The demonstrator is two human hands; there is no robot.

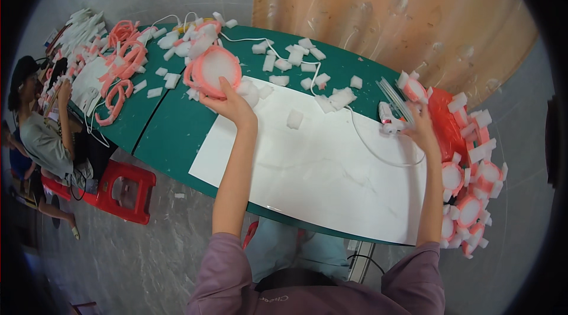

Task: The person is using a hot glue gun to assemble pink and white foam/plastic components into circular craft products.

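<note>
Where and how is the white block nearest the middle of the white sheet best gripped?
Probably by its left and right sides, pinched from above. The white block lies on the white sheet, apart from the other scattered white pieces, which leaves both sides free. The left hand holds a pink-rimmed round piece.

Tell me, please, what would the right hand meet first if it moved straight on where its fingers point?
The right hand would probably meet the round, pink-rimmed white foam piece first, though depth there is unclear.
</note>
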